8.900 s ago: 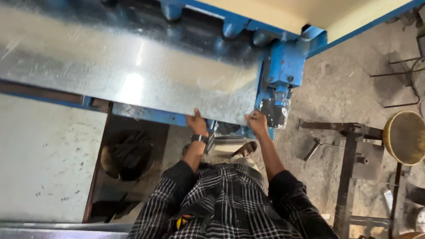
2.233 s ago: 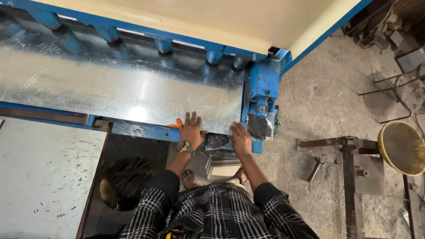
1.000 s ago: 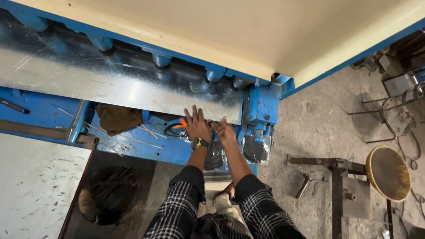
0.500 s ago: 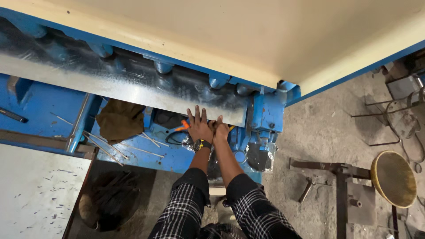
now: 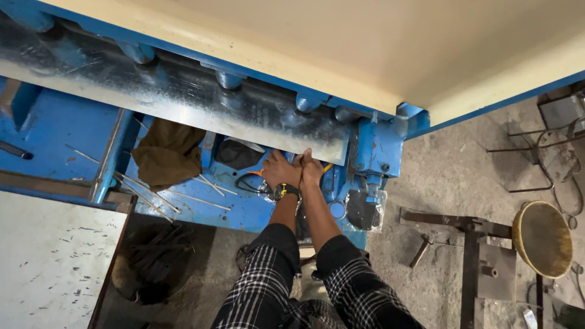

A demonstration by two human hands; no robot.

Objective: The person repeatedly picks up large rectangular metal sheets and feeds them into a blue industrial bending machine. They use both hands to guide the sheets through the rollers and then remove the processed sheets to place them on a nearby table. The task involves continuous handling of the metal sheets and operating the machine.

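A shiny metal sheet (image 5: pixel 183 103) lies deep in a blue shearing machine (image 5: pixel 378 146) under its cream top. Both my hands rest side by side against the sheet's near edge on the blue bed. My left hand (image 5: pixel 280 169), with a watch at the wrist, has its fingers reaching under the sheet. My right hand (image 5: pixel 311 169) presses beside it. The fingertips are hidden by the sheet. My sleeves are black and white plaid.
A brown rag (image 5: pixel 167 152), a black cable (image 5: pixel 247 183) and several thin metal strips (image 5: pixel 146 195) lie on the blue bed. A grey table (image 5: pixel 49 256) is at lower left. A hammer (image 5: pixel 420 250), a metal stand (image 5: pixel 469 244) and a round stool (image 5: pixel 542 237) are on the concrete floor at right.
The sheet has slid further into the machine, baring more blue bed. My hands followed it forward and came together, fingers now tucked at its edge.
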